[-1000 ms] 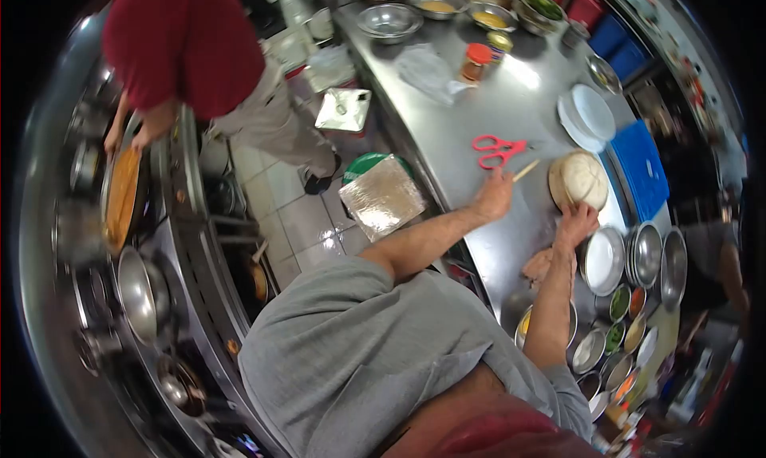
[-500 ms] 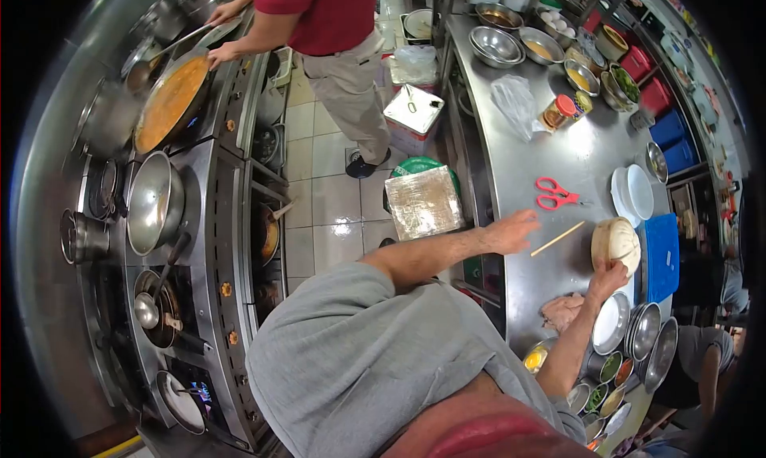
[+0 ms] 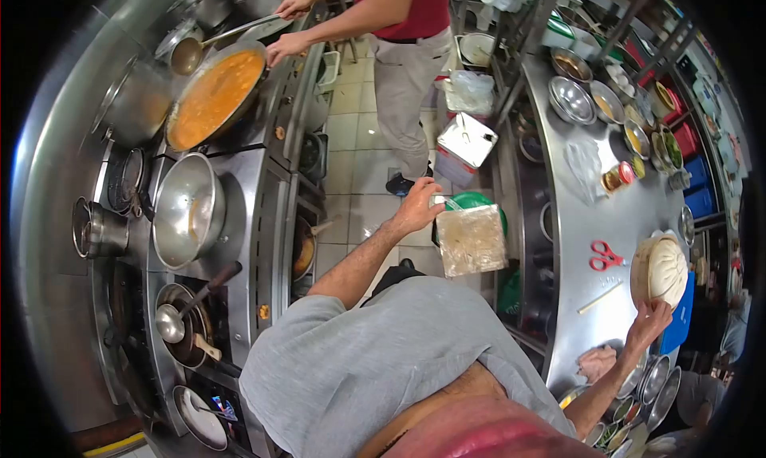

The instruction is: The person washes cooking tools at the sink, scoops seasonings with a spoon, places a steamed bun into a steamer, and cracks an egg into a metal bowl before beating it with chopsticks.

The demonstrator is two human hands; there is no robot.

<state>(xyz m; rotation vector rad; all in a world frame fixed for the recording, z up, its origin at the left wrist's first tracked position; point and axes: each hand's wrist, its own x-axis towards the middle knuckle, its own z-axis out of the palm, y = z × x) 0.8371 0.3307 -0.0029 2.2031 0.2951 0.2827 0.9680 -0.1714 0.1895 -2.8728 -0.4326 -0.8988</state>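
Observation:
My left hand (image 3: 420, 206) is stretched out over the aisle, its fingers pinched together at what looks like a thin clear piece of plastic (image 3: 448, 203). Just beyond its fingers is a green-rimmed bin (image 3: 472, 199) with a flat, shiny wrapped square (image 3: 472, 240) over it. On the steel counter, my right hand (image 3: 653, 324) grips the near edge of a round bamboo steamer (image 3: 645, 268) that holds one large pleated bun (image 3: 667, 276). Left of the steamer lie red-handled scissors (image 3: 605, 256) and a wooden stick (image 3: 600, 298).
A person in a red shirt (image 3: 423, 11) stands ahead at a wide pan of orange sauce (image 3: 215, 99). Stoves with a wok (image 3: 188, 211) and a ladle (image 3: 169, 324) line the left. Bowls (image 3: 571, 100), a red-lidded jar (image 3: 617, 176) and a blue lid (image 3: 678, 318) are on the counter (image 3: 570, 227).
My left hand has swung left from above the counter to over the green-rimmed bin. My right hand stays on the steamer. The whole view has shifted left.

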